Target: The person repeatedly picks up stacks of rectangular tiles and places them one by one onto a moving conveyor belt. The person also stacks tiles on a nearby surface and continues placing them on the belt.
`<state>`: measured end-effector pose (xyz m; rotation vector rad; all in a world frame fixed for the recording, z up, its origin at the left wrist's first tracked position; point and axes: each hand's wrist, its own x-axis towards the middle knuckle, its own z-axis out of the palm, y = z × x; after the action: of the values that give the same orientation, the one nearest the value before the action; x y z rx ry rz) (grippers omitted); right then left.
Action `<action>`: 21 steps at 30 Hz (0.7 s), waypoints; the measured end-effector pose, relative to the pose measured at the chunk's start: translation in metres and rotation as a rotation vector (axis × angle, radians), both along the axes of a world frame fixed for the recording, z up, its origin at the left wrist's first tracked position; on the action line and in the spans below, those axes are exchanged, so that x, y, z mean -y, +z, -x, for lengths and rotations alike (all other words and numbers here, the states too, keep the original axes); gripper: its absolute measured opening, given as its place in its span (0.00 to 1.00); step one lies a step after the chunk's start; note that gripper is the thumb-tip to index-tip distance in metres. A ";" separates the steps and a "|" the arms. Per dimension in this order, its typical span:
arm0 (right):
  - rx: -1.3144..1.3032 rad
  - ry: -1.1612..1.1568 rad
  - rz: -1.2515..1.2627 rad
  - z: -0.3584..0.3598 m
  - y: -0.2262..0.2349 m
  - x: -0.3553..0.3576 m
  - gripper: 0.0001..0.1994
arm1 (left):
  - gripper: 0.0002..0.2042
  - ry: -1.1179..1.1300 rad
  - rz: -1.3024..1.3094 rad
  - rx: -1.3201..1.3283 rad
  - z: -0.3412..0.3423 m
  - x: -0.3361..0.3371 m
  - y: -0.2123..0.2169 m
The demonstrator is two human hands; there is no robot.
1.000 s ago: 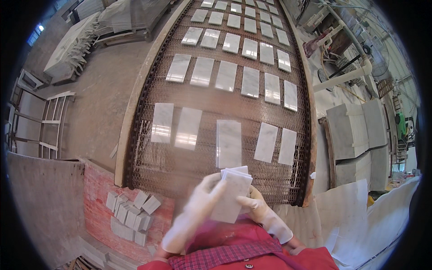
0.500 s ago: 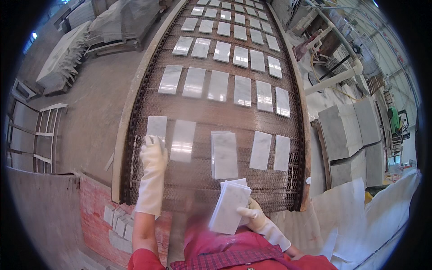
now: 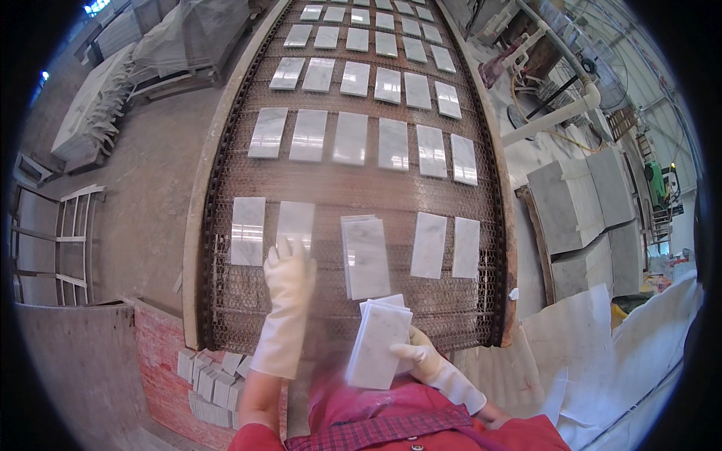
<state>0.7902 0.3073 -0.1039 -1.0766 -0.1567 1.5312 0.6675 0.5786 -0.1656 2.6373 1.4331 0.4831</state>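
Note:
My left hand (image 3: 289, 274), in a cream rubber glove, reaches over the belt with its fingers stretched out and apart. Its fingertips meet the lower end of a white marble tile (image 3: 295, 220), the second from the left in the nearest row. Left of that, another tile (image 3: 248, 231) lies flat by itself. Low in front of my body, my gloved right hand (image 3: 423, 356) grips a small stack of marble tiles (image 3: 381, 347), thumb on the top face. Just beyond it a pile of tiles (image 3: 366, 257) rests on the belt, its edges slightly fanned.
The wire mesh conveyor belt (image 3: 331, 319) carries several rows of white tiles away from me. At the lower left, small stone pieces (image 3: 214, 387) sit on a red board (image 3: 159, 349). Grey slabs (image 3: 575, 199) stand to the right, near a pale sheet (image 3: 575, 346). A metal frame (image 3: 73, 240) stands left.
My left hand has moved right, from the leftmost tile to the second one. The leftmost tile now lies uncovered. My right hand still holds its stack in nearly the same place.

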 end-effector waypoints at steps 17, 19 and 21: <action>-0.009 0.014 0.024 0.000 -0.018 0.004 0.34 | 0.22 0.044 0.190 0.302 0.007 0.020 0.005; 0.028 0.028 0.072 0.001 -0.022 0.000 0.33 | 0.18 0.013 0.371 0.559 0.027 0.049 0.012; 0.063 0.015 0.108 0.006 -0.025 -0.006 0.33 | 0.16 -0.052 0.911 0.699 0.063 0.084 0.021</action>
<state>0.7846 0.3135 -0.1287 -1.2125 -0.1271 1.5344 0.6040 0.4945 -0.1449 1.5561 0.9965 0.5052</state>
